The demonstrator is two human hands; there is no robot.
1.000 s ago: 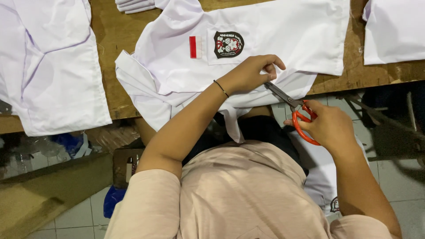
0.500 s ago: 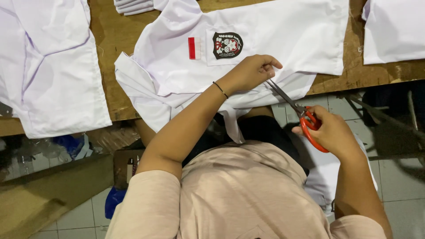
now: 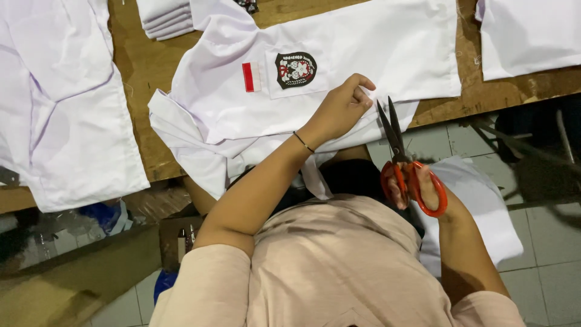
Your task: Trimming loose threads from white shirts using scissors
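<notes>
We are working on a white shirt (image 3: 363, 54) that is lying flat on the brown wooden table (image 3: 142, 66), its lower edge hanging over the table's near side; a red and white strip (image 3: 251, 77) and a dark shield-shaped badge (image 3: 296, 69) are sitting side by side on its pocket area. Our left hand (image 3: 342, 109) is resting on the shirt's hem just right of the badge, its fingers curling together and pinching a bit of the white cloth, a thin dark band circling the wrist. Our right hand (image 3: 423, 188) is holding orange-handled scissors (image 3: 404, 160) just beside that edge, fingers threading through the loops; the blades are pointing up toward the hem, slightly parted and apart from the cloth. Further out, another white garment (image 3: 60, 103) is spreading over the table's left end, a folded white stack (image 3: 166, 18) is lying near the far edge, and one more white piece (image 3: 526, 33) is covering the right corner. A white cloth (image 3: 484, 218) is lying by our right arm, above the tiled floor (image 3: 544, 272).
</notes>
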